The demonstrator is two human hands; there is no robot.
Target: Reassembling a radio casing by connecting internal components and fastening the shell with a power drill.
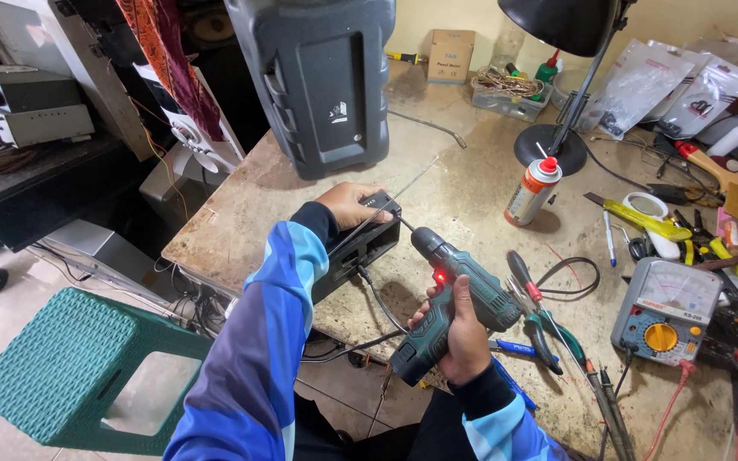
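At surface (471,196) edge: my left hand (348,205) fingers clamp black box (360,248), right hand (463,341) fingers clamp cordless drill (459,294); bit may slip if tilted.

One head-worn camera looks steeply down from close above the workbench (437,196). It faces forward across the bench toward the wall along the frame's top, floor at lower left.

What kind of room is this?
Probably a small electronics repair workshop: a right hand holds a cordless drill, a dial multimeter and pliers lie on the cluttered workbench.
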